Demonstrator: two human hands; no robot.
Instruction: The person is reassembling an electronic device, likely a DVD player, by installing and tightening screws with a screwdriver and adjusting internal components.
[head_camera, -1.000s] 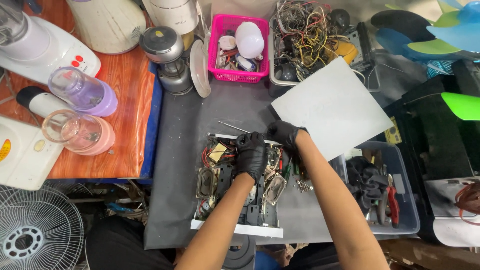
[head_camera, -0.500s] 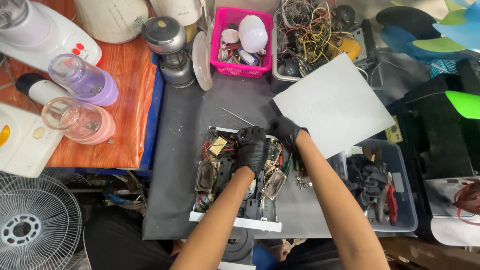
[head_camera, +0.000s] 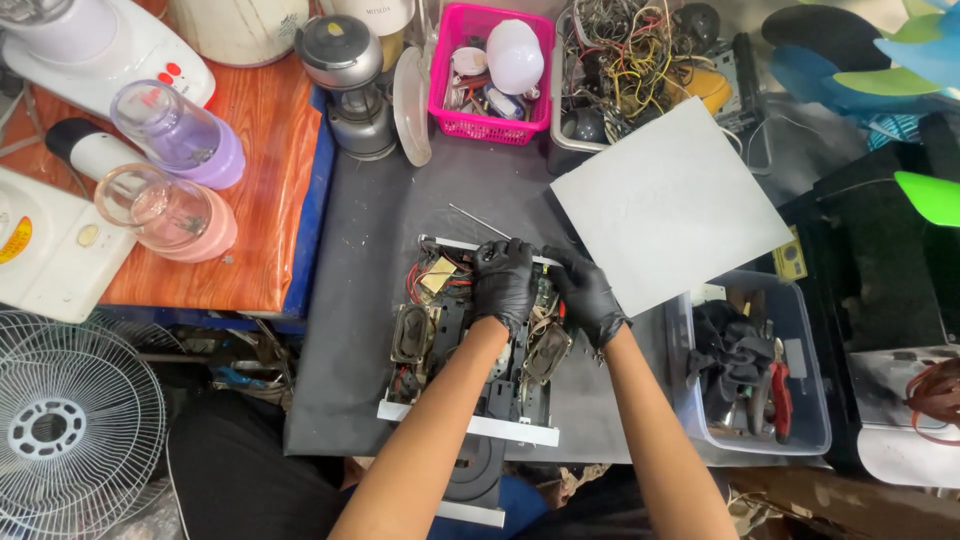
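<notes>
Black-gloved, two hands, left (head_camera: 503, 283) and right (head_camera: 588, 293), press curled fingers into one opened radio (head_camera: 470, 335) with two speakers

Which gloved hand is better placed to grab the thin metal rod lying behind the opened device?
Left, probably. The left hand rests at the opened device's far edge, nearest the thin metal rod; the right hand sits farther right.

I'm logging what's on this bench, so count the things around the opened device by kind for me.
Gloved hands: 2, left and right, both on the opened device
Oval speakers: 2
Blender jars: 2, purple, pink
Pink basket: 1
Grey flat panel: 1
Clear tool bin: 1
Fan grille: 1
Total: 10
</notes>
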